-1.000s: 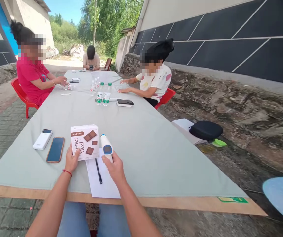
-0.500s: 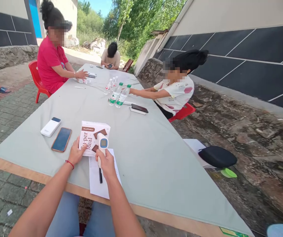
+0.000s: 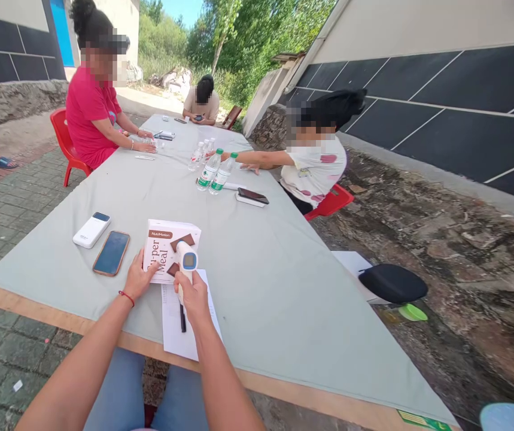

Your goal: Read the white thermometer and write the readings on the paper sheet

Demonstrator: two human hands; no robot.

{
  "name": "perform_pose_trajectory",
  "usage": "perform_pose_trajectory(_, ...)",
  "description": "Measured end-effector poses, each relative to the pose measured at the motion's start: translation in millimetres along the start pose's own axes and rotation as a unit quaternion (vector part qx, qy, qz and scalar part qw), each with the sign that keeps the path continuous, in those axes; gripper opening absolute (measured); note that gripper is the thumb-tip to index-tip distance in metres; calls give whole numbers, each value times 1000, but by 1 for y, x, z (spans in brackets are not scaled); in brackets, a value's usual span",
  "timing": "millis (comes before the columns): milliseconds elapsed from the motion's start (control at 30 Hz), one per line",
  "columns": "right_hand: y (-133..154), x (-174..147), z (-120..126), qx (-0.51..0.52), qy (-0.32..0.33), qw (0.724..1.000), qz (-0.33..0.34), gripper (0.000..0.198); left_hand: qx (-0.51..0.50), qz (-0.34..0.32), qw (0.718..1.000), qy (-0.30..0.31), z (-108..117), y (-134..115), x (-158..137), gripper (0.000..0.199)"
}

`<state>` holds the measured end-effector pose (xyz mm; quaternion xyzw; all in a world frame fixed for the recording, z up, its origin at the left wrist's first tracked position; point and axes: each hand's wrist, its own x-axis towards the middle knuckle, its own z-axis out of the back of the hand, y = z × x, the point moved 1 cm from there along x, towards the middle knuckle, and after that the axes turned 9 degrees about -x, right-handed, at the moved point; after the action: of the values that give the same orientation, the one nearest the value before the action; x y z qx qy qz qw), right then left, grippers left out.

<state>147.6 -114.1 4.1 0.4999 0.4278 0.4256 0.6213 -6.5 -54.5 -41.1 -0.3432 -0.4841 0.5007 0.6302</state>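
My left hand grips the lower left edge of a white and brown meal box, its printed face towards me. In my right hand is a white infrared thermometer, fingers wrapped round its handle. The thermometer's small blue-rimmed screen faces me, and its head overlaps the right part of the box. Beneath my right hand lies a sheet of paper with a black pen on it. To the left of the box are a smartphone and a white power bank.
Two green-capped water bottles stand mid-table, smaller bottles behind them. A dark phone lies on a white object to their right. People sit at the left, right and far end of the cloth-covered table. A black cap-like item is beyond the right edge.
My hands, the box and the thermometer hold nearly still. The person on the right reaches an arm further across by the bottles; the person in pink has lowered their hands onto the table.
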Motion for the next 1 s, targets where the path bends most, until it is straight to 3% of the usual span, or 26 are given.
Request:
perform_pose_trajectory(700, -2, -5, 4, 48, 39, 998, -6, 25, 2, -10, 1000, 1, 0, -3, 1, 53)
perform_pose_trajectory(800, -4, -11, 11, 85, 54, 995, 3, 24, -15, 18, 999, 40, 6, -6, 5, 55)
perform_pose_trajectory(933, -4, -20, 24, 134, 67, 988, 18, 24, -130, 96, 980, 119, 18, -8, 17, 67)
perform_pose_trajectory(1000, -2, -26, 30, 144, 60, 988, 19, 27, -149, 106, 975, 125, 19, -9, 27, 68)
